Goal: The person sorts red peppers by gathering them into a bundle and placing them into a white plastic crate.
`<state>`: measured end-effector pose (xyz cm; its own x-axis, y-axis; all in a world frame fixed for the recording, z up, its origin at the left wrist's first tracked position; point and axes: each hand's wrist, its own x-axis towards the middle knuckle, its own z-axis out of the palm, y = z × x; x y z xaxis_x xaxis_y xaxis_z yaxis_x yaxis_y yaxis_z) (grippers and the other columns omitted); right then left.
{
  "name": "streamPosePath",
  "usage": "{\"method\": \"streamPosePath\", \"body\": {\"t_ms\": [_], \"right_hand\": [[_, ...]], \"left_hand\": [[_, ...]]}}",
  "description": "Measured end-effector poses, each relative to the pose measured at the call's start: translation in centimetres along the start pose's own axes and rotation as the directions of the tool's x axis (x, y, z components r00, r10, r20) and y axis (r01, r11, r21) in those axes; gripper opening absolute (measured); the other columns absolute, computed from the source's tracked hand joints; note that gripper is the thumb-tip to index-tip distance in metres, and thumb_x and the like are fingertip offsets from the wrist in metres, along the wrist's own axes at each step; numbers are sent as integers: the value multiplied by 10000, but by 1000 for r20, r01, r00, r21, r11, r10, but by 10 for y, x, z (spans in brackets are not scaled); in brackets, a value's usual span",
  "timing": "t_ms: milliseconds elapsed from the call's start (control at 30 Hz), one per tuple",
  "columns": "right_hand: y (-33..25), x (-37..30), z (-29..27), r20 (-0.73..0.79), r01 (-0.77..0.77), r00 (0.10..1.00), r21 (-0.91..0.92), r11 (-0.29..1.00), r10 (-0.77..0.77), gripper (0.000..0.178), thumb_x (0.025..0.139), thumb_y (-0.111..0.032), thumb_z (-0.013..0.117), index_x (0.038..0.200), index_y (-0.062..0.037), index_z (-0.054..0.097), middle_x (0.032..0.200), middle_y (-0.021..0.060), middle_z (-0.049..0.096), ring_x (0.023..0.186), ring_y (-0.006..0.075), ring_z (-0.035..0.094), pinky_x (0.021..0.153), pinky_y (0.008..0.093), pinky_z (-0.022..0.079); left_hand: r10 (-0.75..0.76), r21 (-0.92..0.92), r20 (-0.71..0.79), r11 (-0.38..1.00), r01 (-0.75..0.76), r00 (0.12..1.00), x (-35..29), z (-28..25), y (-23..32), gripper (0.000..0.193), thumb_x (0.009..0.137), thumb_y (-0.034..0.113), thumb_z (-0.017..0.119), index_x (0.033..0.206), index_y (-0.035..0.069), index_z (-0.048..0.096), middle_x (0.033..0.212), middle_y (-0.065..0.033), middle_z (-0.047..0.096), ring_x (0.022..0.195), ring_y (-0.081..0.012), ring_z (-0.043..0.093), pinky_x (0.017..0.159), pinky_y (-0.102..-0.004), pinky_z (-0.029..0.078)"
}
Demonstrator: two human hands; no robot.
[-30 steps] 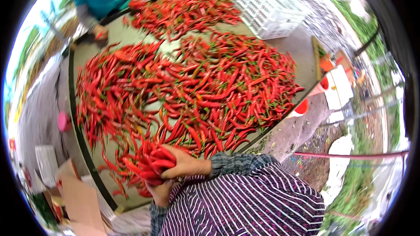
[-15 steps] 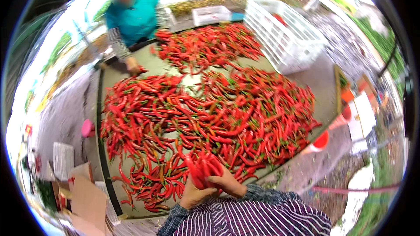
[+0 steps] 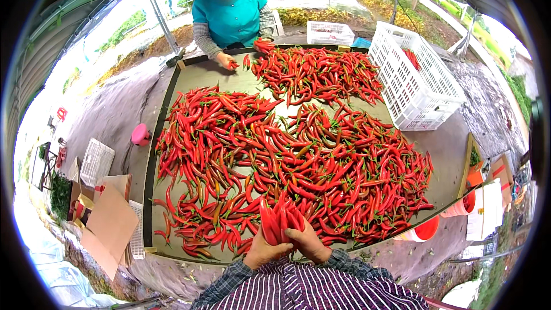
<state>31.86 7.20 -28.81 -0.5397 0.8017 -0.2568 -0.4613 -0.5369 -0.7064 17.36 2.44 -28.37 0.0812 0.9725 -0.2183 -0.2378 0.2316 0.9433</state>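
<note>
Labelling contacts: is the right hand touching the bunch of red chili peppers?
Touching. In the head view, the right hand grips the bunch of red chili peppers, its thumb lying against them.

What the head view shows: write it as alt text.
Left hand and right hand grip a bunch of red chilies at a table piled with loose chilies; opposite are a person in teal and, rightward, a large white crate.

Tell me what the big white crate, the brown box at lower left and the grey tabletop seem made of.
White crate: probably moulded plastic, smooth, with regular slots through its walls. Brown box: likely matte cardboard, with stiff, flat flaps. Tabletop: flat, dull grey, perhaps metal sheet or coated board; the look leaves it open.
</note>
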Motion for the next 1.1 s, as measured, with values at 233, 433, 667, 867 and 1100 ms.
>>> {"method": "streamPosePath", "body": {"t_ms": [233, 433, 667, 867, 1100], "right_hand": [[-7, -6, -7, 23, 44, 999, 43, 998, -45, 713, 773, -217, 693, 1350, -34, 317, 1267, 90, 472, 1158, 187, 461, 985, 330, 375], [-6, -19, -15, -64, 15, 998, 94, 995, -9, 797, 747, -292, 734, 1355, -35, 287, 1276, 90, 453, 1168, 199, 457, 978, 336, 384], [-4, -42, -22, -223, 219, 952, 13, 976, -211, 767, 730, -158, 718, 1355, -45, 288, 1274, 90, 453, 1163, 208, 465, 972, 345, 394], [6, -73, 0, -418, 353, 823, -153, 923, -384, 770, 716, -292, 742, 1315, -30, 337, 1226, 84, 499, 1100, 208, 518, 943, 342, 417], [23, -86, 24, -502, 237, 794, -266, 934, -344, 783, 686, -215, 760, 1322, -37, 339, 1239, 76, 495, 1121, 193, 500, 951, 332, 409]], "left_hand": [[-33, -23, -45, 999, 32, 998, -2, 14, -8, 749, 665, 67, 770, 1290, 25, 360, 1183, -71, 524, 1066, -164, 527, 896, -319, 459], [-51, 28, 0, 998, 51, 999, 0, 24, -8, 773, 685, 58, 744, 1329, 30, 315, 1219, -79, 499, 1094, -176, 511, 927, -321, 437], [-30, -58, 243, 997, 46, 970, 19, 33, -13, 797, 706, 57, 736, 1361, 41, 282, 1288, -79, 452, 1153, -167, 468, 961, -321, 411], [-25, -162, 543, 978, 134, 839, 20, 39, -16, 860, 722, 62, 734, 1402, 31, 209, 1372, -82, 369, 1260, -168, 356, 1053, -332, 295], [-148, -81, 676, 959, 272, 722, 16, 14, -26, 812, 726, 157, 761, 1361, 25, 272, 1310, -87, 438, 1172, -168, 449, 993, -331, 377]]}}
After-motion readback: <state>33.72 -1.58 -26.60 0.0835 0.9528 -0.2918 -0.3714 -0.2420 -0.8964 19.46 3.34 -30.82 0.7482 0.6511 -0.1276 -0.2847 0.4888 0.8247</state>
